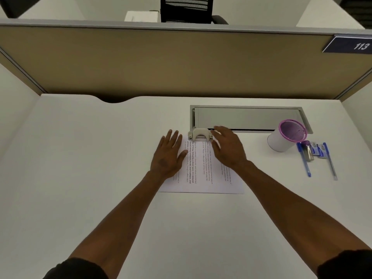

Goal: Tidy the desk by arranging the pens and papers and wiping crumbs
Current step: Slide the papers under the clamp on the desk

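Hands, two (both spread): left hand (168,156) flat on one paper (201,172), right hand (228,148) over it; two pens (306,162) beside one cup (281,137).

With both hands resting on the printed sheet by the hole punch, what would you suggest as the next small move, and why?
Probably reach the right hand over to the two blue pens lying loose beside the purple-rimmed cup and drop them in. The printed sheet already lies flat and square under the left hand, with the hole punch at its top edge, so the pens look like the remaining clutter.
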